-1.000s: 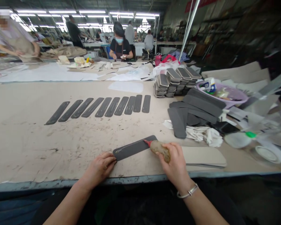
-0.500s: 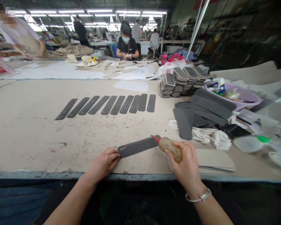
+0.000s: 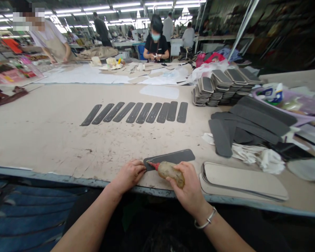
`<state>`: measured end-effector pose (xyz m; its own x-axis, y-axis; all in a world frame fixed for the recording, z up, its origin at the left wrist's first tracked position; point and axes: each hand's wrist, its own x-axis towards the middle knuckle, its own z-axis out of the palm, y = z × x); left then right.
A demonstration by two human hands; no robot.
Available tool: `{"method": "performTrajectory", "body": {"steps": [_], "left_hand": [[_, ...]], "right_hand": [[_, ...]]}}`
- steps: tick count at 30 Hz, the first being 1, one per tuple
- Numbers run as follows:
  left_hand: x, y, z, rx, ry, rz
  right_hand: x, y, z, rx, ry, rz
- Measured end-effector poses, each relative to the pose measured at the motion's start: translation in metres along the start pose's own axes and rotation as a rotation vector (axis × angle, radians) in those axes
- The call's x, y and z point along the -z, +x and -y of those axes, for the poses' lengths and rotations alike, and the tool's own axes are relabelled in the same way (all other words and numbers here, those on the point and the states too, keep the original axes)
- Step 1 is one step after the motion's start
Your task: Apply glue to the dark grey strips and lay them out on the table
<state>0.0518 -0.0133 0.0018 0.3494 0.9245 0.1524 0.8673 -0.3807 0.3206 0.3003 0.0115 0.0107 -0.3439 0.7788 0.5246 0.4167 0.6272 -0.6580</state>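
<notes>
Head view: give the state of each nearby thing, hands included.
Right hand: closed around the bottle
Bottle: tilted, nozzle pointing left
Left hand: touching the dark strip
Dark strip: flat, pale line along it
Row of strips: lying flat
Beige panels: stacked
Rimmed pads: stacked
White cloth: crumpled
Purple basin: holding things

The bottle (image 3: 170, 173) is a mottled, cloudy yellow-brown with a red nozzle (image 3: 154, 165). The strip (image 3: 176, 156) beneath it is dark grey, marked with a thin pale line. Beyond the bottle, the row of strips (image 3: 144, 113) is dark grey with glossy streaks. Right of the bottle, the top panel (image 3: 246, 180) is plain beige. The counter (image 3: 55, 140) around it is pinkish beige, smudged dark.
</notes>
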Motion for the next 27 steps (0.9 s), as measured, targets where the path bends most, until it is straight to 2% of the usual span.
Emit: {"method": "performTrajectory", "body": {"steps": [7, 12, 16, 23, 27], "left_hand": [[-0.002, -0.001, 0.002, 0.018, 0.016, -0.001], [0.000, 0.000, 0.000, 0.023, 0.017, 0.017], [0.001, 0.001, 0.001, 0.032, 0.027, 0.027], [-0.001, 0.005, 0.005, 0.022, 0.063, 0.032], [-0.001, 0.007, 0.006, 0.003, 0.054, 0.015]], "right_hand": [[0.004, -0.005, 0.008, -0.030, 0.028, 0.089], [0.015, -0.010, 0.009, -0.037, 0.020, 0.101], [0.035, -0.010, 0.000, -0.082, -0.067, 0.076], [0.082, -0.005, -0.027, -0.189, -0.321, -0.079], [0.099, -0.003, -0.035, -0.224, -0.416, -0.147]]}}
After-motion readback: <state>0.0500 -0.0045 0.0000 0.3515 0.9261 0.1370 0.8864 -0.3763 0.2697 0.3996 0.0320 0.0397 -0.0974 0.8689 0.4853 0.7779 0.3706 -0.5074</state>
